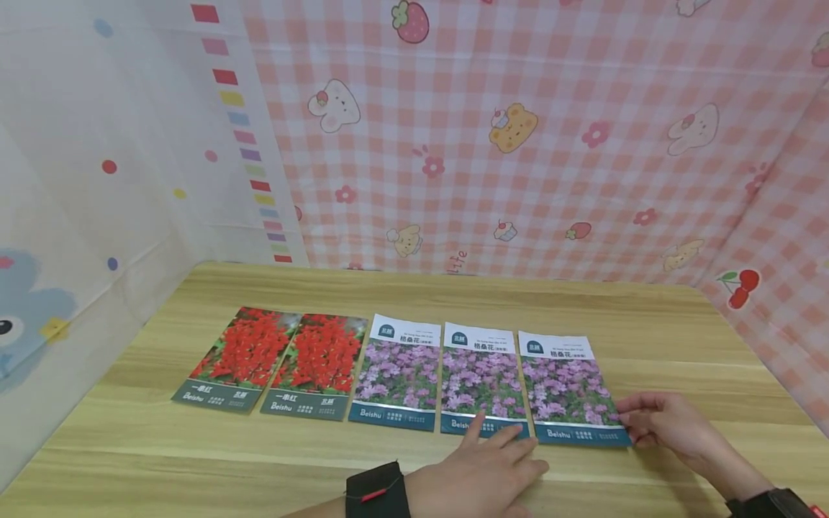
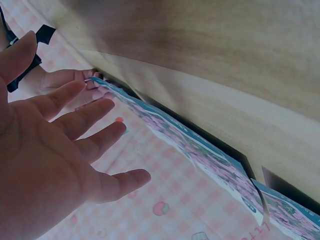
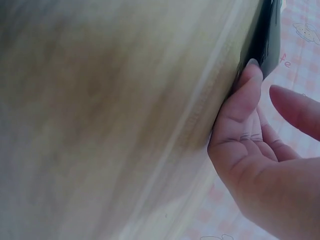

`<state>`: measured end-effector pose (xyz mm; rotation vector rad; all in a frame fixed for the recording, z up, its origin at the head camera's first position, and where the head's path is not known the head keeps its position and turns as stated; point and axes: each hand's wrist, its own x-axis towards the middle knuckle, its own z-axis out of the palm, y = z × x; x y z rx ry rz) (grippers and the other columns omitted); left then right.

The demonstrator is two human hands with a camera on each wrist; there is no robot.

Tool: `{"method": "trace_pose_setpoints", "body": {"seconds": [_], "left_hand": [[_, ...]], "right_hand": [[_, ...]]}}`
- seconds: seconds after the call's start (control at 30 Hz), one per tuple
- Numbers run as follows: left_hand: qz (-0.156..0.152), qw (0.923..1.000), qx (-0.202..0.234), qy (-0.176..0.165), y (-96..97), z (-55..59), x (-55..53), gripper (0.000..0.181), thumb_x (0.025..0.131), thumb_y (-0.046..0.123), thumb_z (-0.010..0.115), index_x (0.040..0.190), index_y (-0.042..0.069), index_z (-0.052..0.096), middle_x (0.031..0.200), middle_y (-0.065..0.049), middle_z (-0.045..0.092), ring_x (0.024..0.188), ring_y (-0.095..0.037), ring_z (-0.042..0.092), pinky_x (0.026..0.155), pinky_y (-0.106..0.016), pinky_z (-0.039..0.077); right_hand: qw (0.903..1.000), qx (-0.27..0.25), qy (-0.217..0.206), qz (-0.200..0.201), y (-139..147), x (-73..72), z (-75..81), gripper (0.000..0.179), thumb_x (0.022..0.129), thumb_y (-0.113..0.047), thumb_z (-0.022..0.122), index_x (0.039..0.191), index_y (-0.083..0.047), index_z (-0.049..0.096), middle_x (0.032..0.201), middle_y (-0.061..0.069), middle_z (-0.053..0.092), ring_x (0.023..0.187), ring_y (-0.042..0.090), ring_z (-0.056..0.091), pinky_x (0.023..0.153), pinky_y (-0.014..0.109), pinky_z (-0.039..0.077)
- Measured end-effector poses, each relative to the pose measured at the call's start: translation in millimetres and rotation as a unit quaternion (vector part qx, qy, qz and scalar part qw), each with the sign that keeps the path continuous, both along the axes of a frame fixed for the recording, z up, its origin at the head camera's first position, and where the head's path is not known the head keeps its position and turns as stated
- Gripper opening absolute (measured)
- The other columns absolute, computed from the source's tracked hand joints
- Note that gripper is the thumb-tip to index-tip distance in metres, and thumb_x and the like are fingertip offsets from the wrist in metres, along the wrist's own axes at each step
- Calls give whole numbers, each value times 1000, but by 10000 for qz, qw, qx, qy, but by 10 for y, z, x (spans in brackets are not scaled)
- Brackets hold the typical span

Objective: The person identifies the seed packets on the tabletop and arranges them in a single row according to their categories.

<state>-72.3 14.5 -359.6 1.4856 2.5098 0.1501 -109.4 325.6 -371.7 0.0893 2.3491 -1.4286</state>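
Observation:
Five seed packets lie side by side on the table. Three show purple flowers: a left one (image 1: 395, 374), a middle one (image 1: 486, 374) and a right one (image 1: 570, 388). Two show red flowers: an outer one (image 1: 239, 352) and an inner one (image 1: 317, 360). My left hand (image 1: 476, 475) is palm down with fingers spread, its fingertips over the lower edge of the middle purple packet. My right hand (image 1: 670, 428) is at the lower right edge of the right purple packet, its bent fingers touching that edge. In the right wrist view the thumb (image 3: 295, 110) stands apart from the fingers.
The wood-grain table (image 1: 194, 467) ends at the back against a pink checked cloth (image 1: 453, 180) with cartoon prints. A white cloth (image 1: 142, 108) with coloured dots hangs on the left. Black bands (image 1: 378, 489) are round both wrists.

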Motion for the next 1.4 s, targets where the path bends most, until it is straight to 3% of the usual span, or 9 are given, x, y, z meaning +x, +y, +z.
{"method": "trace_pose_setpoints", "body": {"seconds": [0.27,0.7,1.4], "left_hand": [[26,9999,-60,90,38,-6,-12,54,90,51,44,138,27,39,144,5,31,136,-15,19,105,-54,19],[41,9989,-453,109,132,-31,-54,54,90,54,42,139,31,36,145,7,29,136,-15,17,105,-54,18],[8,9976,-696,67,187,-89,-51,54,90,55,38,140,34,33,146,9,26,136,-13,15,106,-51,18]], "right_hand": [[9996,-150,-252,-11,2,-10,32,26,90,0,47,106,20,52,77,2,58,68,14,55,61,30,52],[9983,-440,-122,368,17,11,10,28,90,-1,46,103,24,49,81,3,62,69,13,59,62,29,52],[9988,-186,-95,433,14,13,20,34,91,-2,44,109,27,44,82,3,61,70,14,58,63,30,52]]}}
